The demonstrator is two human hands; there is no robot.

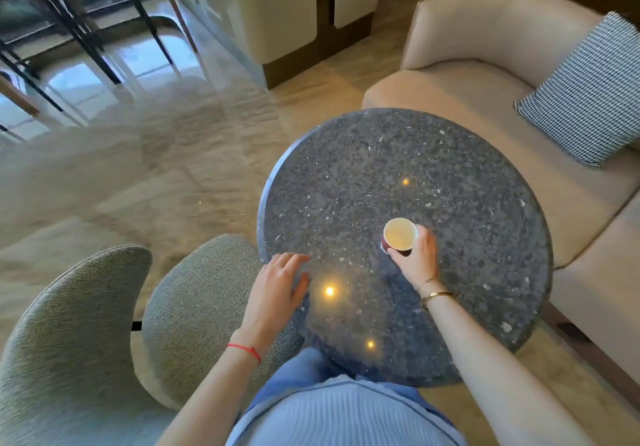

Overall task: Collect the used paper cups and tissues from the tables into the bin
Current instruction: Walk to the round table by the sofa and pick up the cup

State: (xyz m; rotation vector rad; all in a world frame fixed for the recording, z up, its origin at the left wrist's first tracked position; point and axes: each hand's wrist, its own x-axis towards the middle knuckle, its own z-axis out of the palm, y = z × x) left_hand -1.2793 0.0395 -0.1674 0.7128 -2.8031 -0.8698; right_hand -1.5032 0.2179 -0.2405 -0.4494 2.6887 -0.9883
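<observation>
Cup (pixel 400 234) stood upright on the round table (pixel 485 186), right of centre, w/ the right hand (pixel 417 258) wrapped round its side from the near edge, fingers and thumb curled on the wall below the rim. Inside looked pale and empty, tho any dregs couldn't be ruled out. Left hand (pixel 282 284) lay over the table's left edge, fingers spread and straight, holding nothing.

Only 1 cup showed; no tissues or bin in view, so the bin's spot couldn't be told. Grey chair (pixel 69 324) sat near-left, beige sofa (pixel 467 65) w/ a checked cushion (pixel 588 92) beyond the table.

Step in hand, prob: lift the cup clear. Best to grip lightly so the paper wall doesn't buckle, keep it level in case of leftover liquid, and lift straight up before turning away. Left hand was free for tissues elsewhere.
</observation>
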